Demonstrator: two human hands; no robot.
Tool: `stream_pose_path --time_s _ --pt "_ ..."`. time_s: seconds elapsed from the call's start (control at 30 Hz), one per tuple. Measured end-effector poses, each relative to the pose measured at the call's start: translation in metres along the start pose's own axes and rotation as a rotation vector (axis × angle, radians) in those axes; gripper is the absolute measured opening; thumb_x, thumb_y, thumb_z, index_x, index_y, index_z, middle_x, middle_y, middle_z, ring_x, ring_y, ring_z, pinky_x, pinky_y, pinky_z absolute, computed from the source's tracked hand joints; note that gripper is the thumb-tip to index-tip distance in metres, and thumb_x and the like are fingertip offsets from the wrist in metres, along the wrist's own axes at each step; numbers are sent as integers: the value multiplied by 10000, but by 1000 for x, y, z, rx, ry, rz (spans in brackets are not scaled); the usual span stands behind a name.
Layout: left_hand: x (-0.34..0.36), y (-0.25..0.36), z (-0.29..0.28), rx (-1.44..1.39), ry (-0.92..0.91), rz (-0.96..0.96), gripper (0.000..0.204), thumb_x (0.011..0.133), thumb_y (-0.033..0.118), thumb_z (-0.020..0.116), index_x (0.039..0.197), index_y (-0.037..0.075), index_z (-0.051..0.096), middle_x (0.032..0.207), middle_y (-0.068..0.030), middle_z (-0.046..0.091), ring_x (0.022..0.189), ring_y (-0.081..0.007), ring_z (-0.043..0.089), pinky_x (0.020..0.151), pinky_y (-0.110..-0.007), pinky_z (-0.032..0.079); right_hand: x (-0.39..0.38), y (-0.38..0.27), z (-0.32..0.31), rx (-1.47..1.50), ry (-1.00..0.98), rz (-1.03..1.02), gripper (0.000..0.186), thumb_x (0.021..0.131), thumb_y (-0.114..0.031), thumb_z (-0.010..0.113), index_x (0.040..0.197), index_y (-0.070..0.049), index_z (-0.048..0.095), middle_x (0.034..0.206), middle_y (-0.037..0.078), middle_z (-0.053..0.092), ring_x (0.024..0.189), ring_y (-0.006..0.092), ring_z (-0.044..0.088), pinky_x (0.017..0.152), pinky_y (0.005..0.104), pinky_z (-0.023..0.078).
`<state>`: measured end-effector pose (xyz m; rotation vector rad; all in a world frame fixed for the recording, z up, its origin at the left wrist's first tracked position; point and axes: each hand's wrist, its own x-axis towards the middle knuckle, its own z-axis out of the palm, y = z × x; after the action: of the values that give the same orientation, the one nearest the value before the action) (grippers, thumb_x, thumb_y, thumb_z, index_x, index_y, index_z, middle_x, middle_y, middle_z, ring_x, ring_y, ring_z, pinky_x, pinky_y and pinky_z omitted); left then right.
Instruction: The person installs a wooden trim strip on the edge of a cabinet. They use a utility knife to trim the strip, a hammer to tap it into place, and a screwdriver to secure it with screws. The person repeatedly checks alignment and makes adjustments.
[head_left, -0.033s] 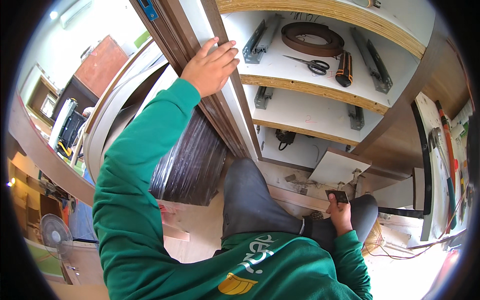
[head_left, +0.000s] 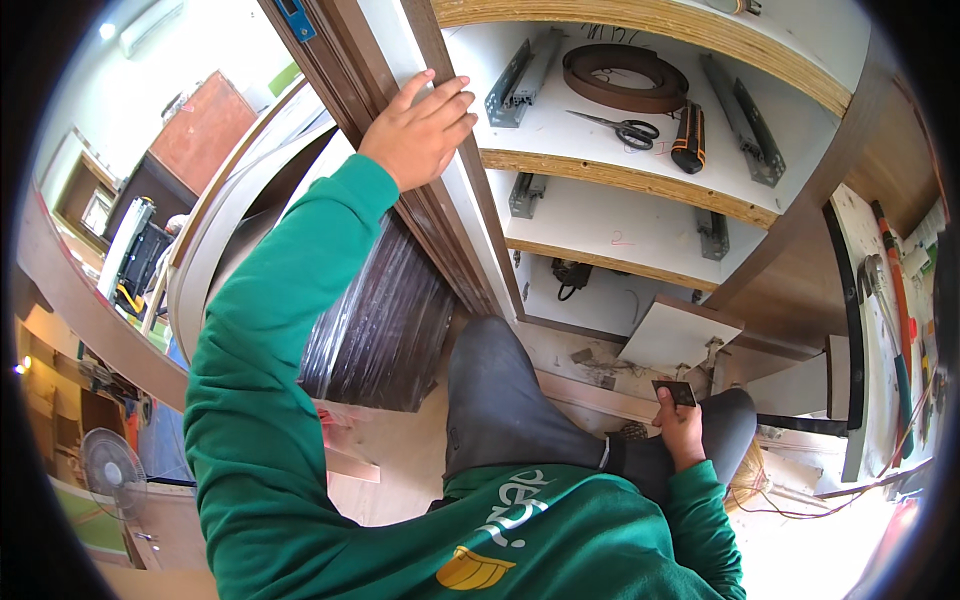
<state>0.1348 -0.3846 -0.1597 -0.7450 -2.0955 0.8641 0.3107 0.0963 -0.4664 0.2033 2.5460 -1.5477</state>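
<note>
My left hand [head_left: 420, 133] lies on the edge of the cabinet door [head_left: 408, 60], fingers stretched out and slightly spread across its white and brown face. Close to my right knee, my right hand [head_left: 682, 432] is closed on a small dark flat square piece [head_left: 674, 393], thumb on top. Right of my left hand is the open cabinet, whose upper shelf [head_left: 560, 140] bears a brown roll of edge banding [head_left: 625, 78], a pair of scissors [head_left: 632, 133] and an orange-and-black utility knife [head_left: 689, 140]. Metal drawer slides [head_left: 525, 80] are fixed to the cabinet's inner walls.
A loose white panel [head_left: 672, 338] leans below the cabinet. Beyond my left forearm stands a plastic-wrapped stack [head_left: 375, 320]. Tools hang or lie on a board [head_left: 868, 330] at the right. A fan [head_left: 112, 470] stands far left, and a broom [head_left: 748, 482] lies behind my right hand.
My left hand has shifted very slightly up along the door edge. My right hand and the flat piece stay as they were.
</note>
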Motion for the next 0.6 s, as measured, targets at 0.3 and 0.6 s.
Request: stream_pose_path --time_s 0.3,0.6 --pt "11 -11 -12 50 -36 -19 328 892 215 685 1216 168 710 1368 -21 624 1430 -187 468 1236 -471 259 9 8 -4 360 -105 -118 390 993 -71 664 1383 -48 658 907 29 679 807 137 686 737 278 528" --pt "10 -19 -17 104 -22 43 413 869 243 714 1276 176 689 1385 -14 608 1410 -214 462 1204 -459 278 -13 -31 -13 868 -270 1 496 996 -53 651 1467 -57 494 1321 138 636 958 265 731 828 360 581"
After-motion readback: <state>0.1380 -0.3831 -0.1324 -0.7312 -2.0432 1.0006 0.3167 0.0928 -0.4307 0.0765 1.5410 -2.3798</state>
